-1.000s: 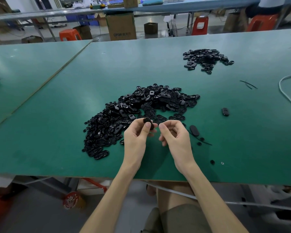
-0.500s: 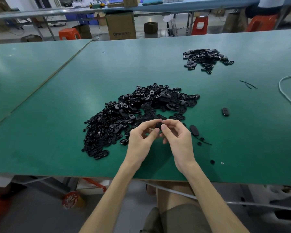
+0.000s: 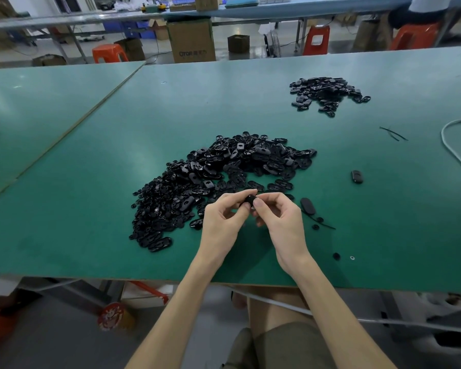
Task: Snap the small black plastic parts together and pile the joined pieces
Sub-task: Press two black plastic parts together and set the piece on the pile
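A small black plastic part [image 3: 250,200] is pinched between both hands just above the green table [image 3: 91,209]. My left hand [image 3: 222,222] holds it from the left with thumb and fingertips. My right hand [image 3: 282,222] grips it from the right, fingers curled over it. Most of the part is hidden by the fingers. Directly behind the hands spreads a large heap of loose black parts [image 3: 210,182]. A smaller pile of black pieces [image 3: 328,93] lies at the far right.
Single black pieces lie right of my hands: an oval one [image 3: 308,205], another [image 3: 356,177], small round bits [image 3: 336,256]. A white cable [image 3: 453,150] curves along the right edge. Black strips [image 3: 393,133] lie beyond. Boxes and orange stools stand behind the table.
My hands have come together: the left hand first held the part alone, then the right hand closed in and now grips it too.
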Demonstrator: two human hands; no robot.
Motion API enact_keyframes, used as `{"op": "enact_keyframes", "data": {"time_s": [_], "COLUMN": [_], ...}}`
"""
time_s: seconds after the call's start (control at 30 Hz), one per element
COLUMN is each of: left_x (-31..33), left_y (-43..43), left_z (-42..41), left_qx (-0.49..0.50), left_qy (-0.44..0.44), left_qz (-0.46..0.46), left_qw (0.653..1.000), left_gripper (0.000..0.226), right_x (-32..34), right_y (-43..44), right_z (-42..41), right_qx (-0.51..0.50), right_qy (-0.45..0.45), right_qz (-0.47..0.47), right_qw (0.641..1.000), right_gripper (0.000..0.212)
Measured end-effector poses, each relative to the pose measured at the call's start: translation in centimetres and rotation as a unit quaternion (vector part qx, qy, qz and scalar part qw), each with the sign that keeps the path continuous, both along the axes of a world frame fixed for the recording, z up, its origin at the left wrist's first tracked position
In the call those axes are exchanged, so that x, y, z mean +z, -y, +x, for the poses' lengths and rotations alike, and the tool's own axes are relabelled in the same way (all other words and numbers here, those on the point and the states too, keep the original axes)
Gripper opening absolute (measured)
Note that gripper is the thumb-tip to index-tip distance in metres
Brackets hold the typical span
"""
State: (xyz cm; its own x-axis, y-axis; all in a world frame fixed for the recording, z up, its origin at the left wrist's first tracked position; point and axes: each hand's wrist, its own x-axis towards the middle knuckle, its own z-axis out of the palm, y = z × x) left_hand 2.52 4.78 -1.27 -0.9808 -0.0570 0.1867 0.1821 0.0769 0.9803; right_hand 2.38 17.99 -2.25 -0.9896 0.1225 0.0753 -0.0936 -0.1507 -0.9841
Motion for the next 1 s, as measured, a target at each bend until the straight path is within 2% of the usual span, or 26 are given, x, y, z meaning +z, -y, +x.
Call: {"op": "enact_keyframes", "data": {"time_s": [0.37,0.57,1.0], "left_x": [-0.4,-0.21,-0.5], "left_y": [0.0,0.18,0.12], "left_z": [-0.18,-0.16,-0.29], "left_qx": [0.018,0.001,0.008], "left_qy": [-0.004,0.005,-0.006], "left_qz": [-0.003,0.04,0.01], "left_qw": [1.0,0.999,1.0], "left_gripper": [0.036,0.029,0.027], "right_x": [0.12,0.36,0.36], "right_y": [0.03,-0.02,0.1], "right_z": [0.1,0.12,-0.05], "right_qx": [0.021,0.005,0.009], "right_qy": [0.012,0.012,0.016], "right_qz": [0.023,-0.003,-0.006], "right_qw": [0.999,1.0,1.0], "right_gripper": [0.002,0.002,0.003]}}
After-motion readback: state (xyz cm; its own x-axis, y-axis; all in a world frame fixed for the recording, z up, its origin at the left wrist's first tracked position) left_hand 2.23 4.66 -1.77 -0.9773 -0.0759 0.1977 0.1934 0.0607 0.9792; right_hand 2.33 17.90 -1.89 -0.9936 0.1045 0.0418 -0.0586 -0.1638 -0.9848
